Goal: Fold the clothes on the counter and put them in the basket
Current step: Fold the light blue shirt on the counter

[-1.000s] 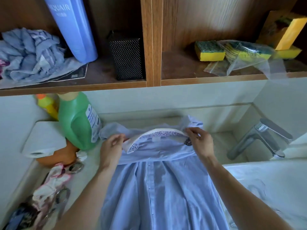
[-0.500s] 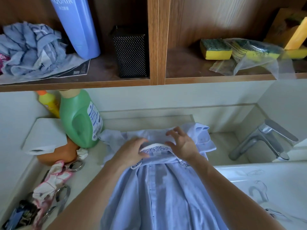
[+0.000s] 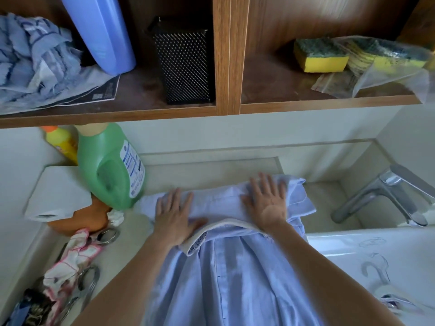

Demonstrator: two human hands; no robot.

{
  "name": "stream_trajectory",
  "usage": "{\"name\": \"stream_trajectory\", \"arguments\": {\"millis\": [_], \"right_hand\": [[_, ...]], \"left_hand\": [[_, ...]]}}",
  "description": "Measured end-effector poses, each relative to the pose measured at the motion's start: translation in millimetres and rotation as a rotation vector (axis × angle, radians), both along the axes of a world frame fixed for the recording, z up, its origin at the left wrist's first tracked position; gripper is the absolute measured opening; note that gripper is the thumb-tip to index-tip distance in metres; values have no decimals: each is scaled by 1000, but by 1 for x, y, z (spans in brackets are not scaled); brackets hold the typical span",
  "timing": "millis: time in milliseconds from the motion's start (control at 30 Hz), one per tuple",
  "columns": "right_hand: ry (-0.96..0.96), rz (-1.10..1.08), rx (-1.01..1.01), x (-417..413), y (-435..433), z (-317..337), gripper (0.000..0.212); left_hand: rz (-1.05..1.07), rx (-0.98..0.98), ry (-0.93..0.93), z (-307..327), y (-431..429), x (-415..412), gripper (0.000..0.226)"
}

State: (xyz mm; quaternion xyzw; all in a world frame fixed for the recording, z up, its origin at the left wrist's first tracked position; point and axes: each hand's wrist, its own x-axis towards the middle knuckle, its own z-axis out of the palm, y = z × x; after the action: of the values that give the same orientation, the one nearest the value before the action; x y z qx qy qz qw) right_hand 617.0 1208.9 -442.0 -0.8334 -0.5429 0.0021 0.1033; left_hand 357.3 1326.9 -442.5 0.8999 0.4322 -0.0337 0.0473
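A light blue button-up shirt point(image 3: 226, 278) lies on the pale counter point(image 3: 134, 229), its collar end away from me and its body running down to the frame's bottom edge. My left hand point(image 3: 175, 217) lies flat, fingers spread, on the left of the collar area. My right hand point(image 3: 267, 203) presses flat on the right of it, fingers straight. The white-lined collar edge point(image 3: 226, 221) shows just below both palms. No basket is in view.
A green detergent bottle point(image 3: 110, 165), a yellow bottle point(image 3: 62, 143), a paper roll point(image 3: 56, 194) and scissors point(image 3: 107, 235) crowd the counter's left. A tap point(image 3: 386, 196) and a white basin point(image 3: 367, 262) sit right. The low shelf point(image 3: 223, 107) holds a crumpled blue cloth point(image 3: 35, 57) and sponges point(image 3: 320, 55).
Both hands let go of the collar they pinched, moved inward, then spread apart and now press flat on the shirt's top. The collar went from lifted to lying down.
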Motion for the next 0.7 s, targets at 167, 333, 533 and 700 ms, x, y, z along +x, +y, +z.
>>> {"name": "stream_trajectory", "arguments": {"millis": [167,333,533,700], "right_hand": [[64,-119,-252,42,-28,-18,73],[-137,51,-429,73,5,33,88],[-324,269,-572,84,21,55,59],[-172,176,-166,81,25,68,33]], "left_hand": [[140,-186,60,-5,2,-39,116],[223,-336,26,39,52,-31,98],[230,-311,130,46,57,-40,76],[341,-193,-182,67,61,-35,55]]}}
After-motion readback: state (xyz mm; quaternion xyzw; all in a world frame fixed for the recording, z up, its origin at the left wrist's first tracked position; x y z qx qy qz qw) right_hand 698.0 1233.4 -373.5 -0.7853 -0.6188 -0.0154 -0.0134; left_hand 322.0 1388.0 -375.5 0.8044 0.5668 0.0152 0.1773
